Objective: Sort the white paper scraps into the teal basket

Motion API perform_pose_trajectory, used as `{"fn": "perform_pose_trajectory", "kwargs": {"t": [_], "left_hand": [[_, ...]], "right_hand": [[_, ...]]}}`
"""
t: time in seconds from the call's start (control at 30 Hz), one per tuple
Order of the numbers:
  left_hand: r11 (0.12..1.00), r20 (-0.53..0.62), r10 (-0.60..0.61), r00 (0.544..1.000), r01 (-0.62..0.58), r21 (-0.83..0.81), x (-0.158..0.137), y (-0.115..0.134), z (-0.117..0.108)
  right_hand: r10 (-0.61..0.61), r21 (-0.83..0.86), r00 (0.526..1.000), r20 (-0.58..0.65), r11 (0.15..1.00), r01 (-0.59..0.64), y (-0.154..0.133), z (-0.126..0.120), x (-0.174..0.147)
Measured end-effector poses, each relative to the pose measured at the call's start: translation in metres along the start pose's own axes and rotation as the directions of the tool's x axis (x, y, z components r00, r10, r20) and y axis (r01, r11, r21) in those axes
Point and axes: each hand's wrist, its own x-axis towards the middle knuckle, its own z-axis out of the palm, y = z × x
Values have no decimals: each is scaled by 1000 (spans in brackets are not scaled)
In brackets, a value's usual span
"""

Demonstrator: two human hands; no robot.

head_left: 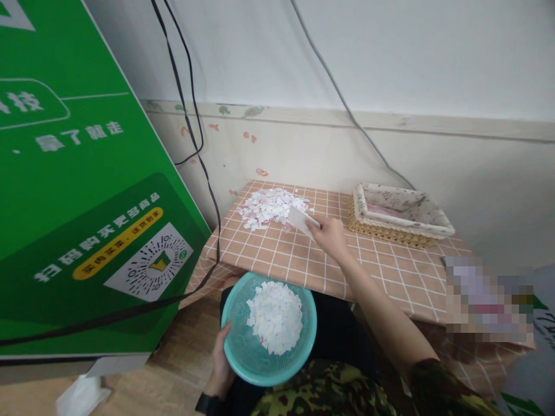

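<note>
I have the white card (pixel 301 221) in the right hand (pixel 330 237), fingers and thumb closed on its near end. Its long axis runs from my grip up and to the left, so the free end points at the right-hand edge of a loose heap of paper scraps (pixel 273 205). The card overlaps that edge in my view; I can't tell whether it actually touches the scraps or the cloth beneath. The heap lies ahead and to the left of the right hand, which is clearly the nearer one, toward the back of the checked surface (pixel 381 274).

The left hand (pixel 222 359) is well back from there, clasping the left rim of a turquoise slotted basin (pixel 237 332). I see the basin over the lap, at the near edge of the surface, so the heap sits beyond it. Inside is a broad mound of white scraps (pixel 275 318), with green wall showing all round.

Further right, well apart from the heap, stands a wicker basket (pixel 385 233) with a patterned cloth lining (pixel 427 216); something pinkish lies inside, too indistinct for me to name.
</note>
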Motion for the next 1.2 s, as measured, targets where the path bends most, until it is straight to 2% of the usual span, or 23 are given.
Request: {"fn": "perform_pose_trajectory", "kwargs": {"t": [0.13, 0.4, 0.53, 0.67, 0.77, 0.93, 1.07, 1.2], "left_hand": [[1000, 19, -8, 1000, 8, 0, 0, 0, 0], [1000, 47, -9, 999, 10, -16, -2, 1, 2], [1000, 25, -14, 1000, 15, -20, -3, 2, 3], [1000, -1, -31, 1000, 31, -2, -5, 3, 4], [1000, -3, -30, 1000, 30, 10, -5, 2, 4], [1000, 15, -31, 999, 31, 2, -3, 1, 4], [1000, 22, -2, 1000, 2, -8, -6, 3, 5], [1000, -13, 11, 1000, -11, -6, -8, 4, 6]], "right_hand": [[-8, 36, 999, 40, 999, 7, 2, -2, -2], [-63, 74, 997, 34, 995, 60, 3, 0, 0], [-30, 129, 997, 72, 991, 21, 8, -1, 0], [46, 121, 999, 10, 992, -47, 20, -11, -1], [66, 100, 998, 9, 993, -67, 25, -13, 0], [-49, 133, 997, 60, 990, 41, 11, -7, 7], [-142, 61, 979, 146, 989, 135, -6, -9, 18], [-181, 3, 970, 161, 983, 183, -15, -15, 23]]}}
